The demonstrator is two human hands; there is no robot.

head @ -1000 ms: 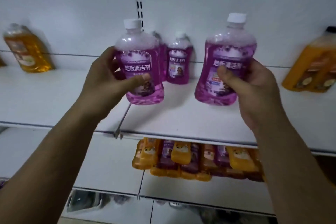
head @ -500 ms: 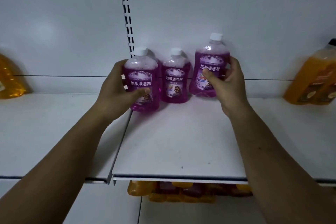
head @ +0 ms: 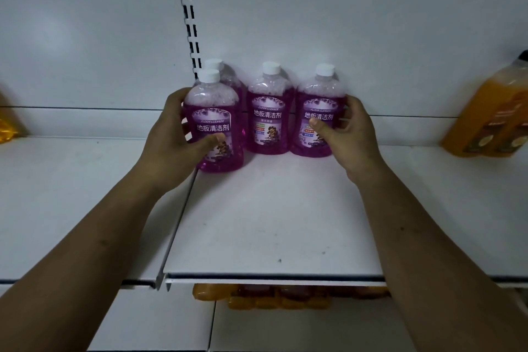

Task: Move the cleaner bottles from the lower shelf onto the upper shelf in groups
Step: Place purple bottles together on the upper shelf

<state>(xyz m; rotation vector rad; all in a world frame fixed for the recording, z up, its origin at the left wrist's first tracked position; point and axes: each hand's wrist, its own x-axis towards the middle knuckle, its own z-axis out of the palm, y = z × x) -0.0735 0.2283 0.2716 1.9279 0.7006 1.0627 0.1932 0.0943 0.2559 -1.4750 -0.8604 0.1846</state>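
Several purple floor-cleaner bottles with white caps stand at the back of the white upper shelf point(head: 271, 223). My left hand point(head: 174, 140) grips the front left bottle point(head: 213, 111), which stands on the shelf in front of another bottle point(head: 228, 77). A middle bottle point(head: 268, 106) stands free between my hands. My right hand point(head: 348, 134) grips the right bottle point(head: 320, 111), upright against the back wall. Below the shelf edge, orange and purple bottles point(head: 280, 297) show on the lower shelf, mostly hidden.
Orange bottles point(head: 494, 117) stand on the upper shelf at the far right. Another orange bottle point(head: 8, 126) sits at the far left edge. A slotted black upright point(head: 188, 14) runs up the white back wall behind the purple bottles.
Both hands have carried their purple bottles back and down onto the upper shelf beside the others. The right bottle now stands next to the middle one by the wall.
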